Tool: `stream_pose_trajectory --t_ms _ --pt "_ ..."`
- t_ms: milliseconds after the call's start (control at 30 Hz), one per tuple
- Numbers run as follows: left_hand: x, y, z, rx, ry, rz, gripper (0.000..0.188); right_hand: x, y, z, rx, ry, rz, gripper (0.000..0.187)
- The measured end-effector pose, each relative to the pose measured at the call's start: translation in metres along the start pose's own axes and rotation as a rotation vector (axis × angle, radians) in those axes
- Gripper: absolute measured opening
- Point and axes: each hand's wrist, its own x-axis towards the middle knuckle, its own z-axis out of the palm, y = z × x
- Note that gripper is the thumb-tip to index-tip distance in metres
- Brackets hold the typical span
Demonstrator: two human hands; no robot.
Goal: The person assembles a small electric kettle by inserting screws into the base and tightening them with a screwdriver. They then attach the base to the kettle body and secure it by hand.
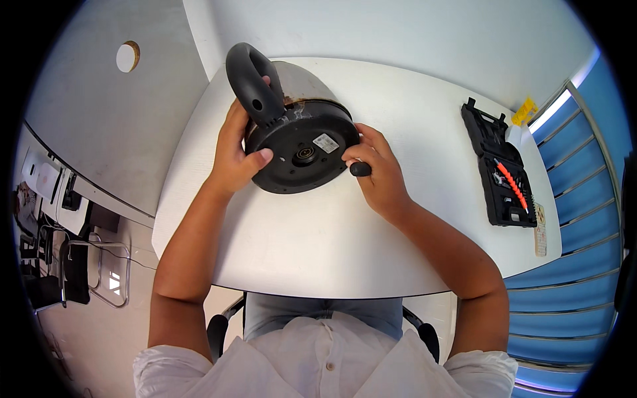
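An electric kettle [312, 79] with a metal body lies tilted on the table, its round black base [285, 174] facing me. A ring-shaped connector and a small pale label show on that base. Its curved black handle [240, 76] points up at the far left. My left hand [232, 156] is closed around the left side of the kettle, thumb pressed on the base. At the base's right edge, my right hand [385, 172] grips a black-handled tool [360, 169], with fingers against the kettle's side. The tool's working end is hidden.
On the right of the white table [298, 259] lies an open black tool case [494, 159] holding an orange flexible shaft [512, 182] and small bits. Beside it are a pale remote control [541, 232] and a yellow item [525, 111]. A metal railing [577, 186] runs past the right edge.
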Motion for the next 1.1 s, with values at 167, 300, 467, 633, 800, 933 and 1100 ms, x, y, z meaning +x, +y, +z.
stream_pose_trajectory --t_ms 167,300,467,633,800,933,1100 --pt "0.001 0.007 -0.006 -0.116 0.108 -0.073 0.085 0.021 -0.004 0.003 0.015 0.031 -0.115 0.021" --pt "0.003 0.027 -0.017 -0.37 0.194 -0.228 0.08 0.042 -0.039 -0.012 0.086 0.015 -0.092 0.019" --pt "0.014 0.085 -0.014 -0.595 0.329 -0.365 0.06 0.066 -0.092 -0.046 0.053 -0.017 -0.065 0.02" --pt "0.032 0.119 -0.019 -0.619 0.372 -0.535 0.048 0.077 -0.121 -0.053 -0.076 0.14 0.035 0.017" --pt "0.068 0.13 -0.027 -0.633 0.29 -0.654 0.045 0.103 -0.142 -0.076 -0.143 0.248 0.055 0.009" --pt "0.095 0.123 -0.035 -0.467 0.147 -0.707 0.046 0.12 -0.143 -0.095 -0.233 0.206 0.167 0.015" --pt "0.12 0.109 -0.023 -0.31 0.059 -0.933 0.049 0.135 -0.102 -0.098 -0.213 0.156 0.327 0.02"
